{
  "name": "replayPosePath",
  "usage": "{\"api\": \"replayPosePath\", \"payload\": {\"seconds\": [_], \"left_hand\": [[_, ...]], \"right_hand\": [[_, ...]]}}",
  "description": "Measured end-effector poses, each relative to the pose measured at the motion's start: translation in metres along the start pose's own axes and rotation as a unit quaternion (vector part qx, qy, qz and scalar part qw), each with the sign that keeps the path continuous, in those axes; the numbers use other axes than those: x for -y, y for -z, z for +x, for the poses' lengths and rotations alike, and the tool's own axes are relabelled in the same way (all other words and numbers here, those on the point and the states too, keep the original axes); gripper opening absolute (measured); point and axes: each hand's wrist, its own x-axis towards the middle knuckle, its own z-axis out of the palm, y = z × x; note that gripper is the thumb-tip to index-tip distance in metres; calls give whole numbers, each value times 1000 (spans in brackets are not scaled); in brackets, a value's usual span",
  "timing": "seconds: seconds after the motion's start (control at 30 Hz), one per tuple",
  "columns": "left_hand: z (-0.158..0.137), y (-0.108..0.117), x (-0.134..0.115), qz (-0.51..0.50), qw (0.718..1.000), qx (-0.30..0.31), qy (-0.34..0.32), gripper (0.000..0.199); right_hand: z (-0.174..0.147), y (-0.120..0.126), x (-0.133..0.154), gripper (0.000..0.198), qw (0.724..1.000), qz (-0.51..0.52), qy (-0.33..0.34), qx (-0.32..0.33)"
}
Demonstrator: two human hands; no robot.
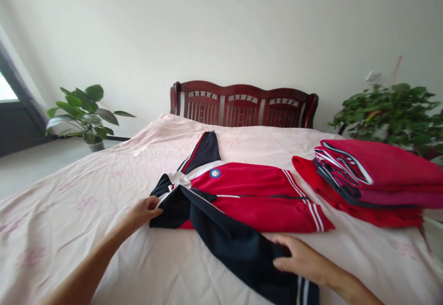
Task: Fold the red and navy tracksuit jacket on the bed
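Note:
A red and navy track jacket (256, 212) with white stripes and a round blue badge lies spread on the bed, its hem toward the right. One navy sleeve (207, 150) points away from me, and the other sleeve (238, 245) runs toward me across the front. My left hand (149, 210) pinches the jacket's edge at the shoulder near the collar. Lower on the near sleeve, my right hand (294, 255) grips the navy cloth close to its striped cuff; some of its fingertips are hidden by the fabric.
A stack of folded red and pink clothes (387, 164) stands on the bed to the right. Under everything is a pale pink floral bedsheet (86, 231). Behind are a dark wooden headboard (242, 106), a potted plant (88, 120) at left and a leafy plant (391, 116) at right.

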Motion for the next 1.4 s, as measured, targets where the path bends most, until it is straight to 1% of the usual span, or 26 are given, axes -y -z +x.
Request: {"api": "replayPosePath", "payload": {"seconds": [0.07,0.1,0.13,0.17,0.2,0.23,0.27,0.33,0.37,0.4,0.43,0.47,0.5,0.57,0.63,0.7,0.83,0.87,0.93,1.0,1.07,1.2,1.23,1.27,1.33,1.4], "left_hand": [[0,-8,3,9,999,-37,-12,12],[0,-12,3,15,998,-53,-17,9],[0,-14,3,19,997,-67,-19,6],[0,-15,2,24,996,-78,-21,5],[-1,-16,0,28,995,-91,-23,5],[-3,-15,-3,34,993,-105,-28,5],[-5,-15,-6,44,991,-119,-37,5],[-9,-14,-13,73,985,-139,-68,7],[-12,-14,-17,92,982,-143,-86,8],[-15,-14,-20,111,978,-142,-101,9],[-18,-15,-23,128,976,-136,-111,10],[-20,-16,-25,140,975,-126,-114,11],[-22,-17,-26,150,975,-116,-112,11],[-25,-18,-26,163,976,-97,-105,12],[-27,-17,-26,168,977,-87,-102,11],[-28,-17,-27,174,975,-89,-104,9],[-28,-15,-29,188,970,-100,-120,11],[-28,-14,-29,187,970,-96,-124,12],[-26,-12,-25,176,972,-76,-133,13],[-24,-9,-20,158,975,-43,-148,15],[-21,-4,-16,145,975,-15,-165,18],[-24,6,-16,160,974,15,-160,26],[-26,8,-18,177,973,18,-149,28],[-28,10,-21,197,971,12,-136,31],[-31,10,-32,234,964,-23,-122,36],[-29,2,-50,241,956,-71,-150,36]], "right_hand": [[6,2,7,39,1000,5,-2,9],[10,8,11,33,1000,-20,3,-4],[15,18,17,27,997,-63,10,-36],[18,31,23,22,989,-117,20,-86],[21,47,29,19,972,-176,32,-151],[22,65,34,20,945,-233,47,-225],[22,82,39,22,909,-284,64,-299],[18,111,40,29,826,-373,92,-412],[15,119,36,33,791,-413,98,-441],[12,124,28,36,765,-450,99,-450],[10,124,16,39,749,-483,98,-443],[8,120,3,41,743,-510,97,-423],[7,114,-12,42,744,-529,99,-396],[7,99,-41,43,759,-544,108,-341],[7,89,-61,45,773,-542,106,-314],[7,87,-68,47,775,-538,94,-318],[2,98,-64,44,756,-537,87,-365],[0,100,-64,43,756,-535,89,-368],[-3,99,-68,42,774,-522,93,-346],[-6,96,-76,43,801,-497,93,-320],[-8,95,-86,46,826,-460,92,-312],[-17,111,-100,46,885,-359,84,-285],[-20,116,-101,43,893,-333,66,-296],[-22,121,-100,39,893,-310,42,-323],[-23,127,-90,35,873,-283,1,-396],[-16,122,-70,38,847,-292,4,-443]]}}
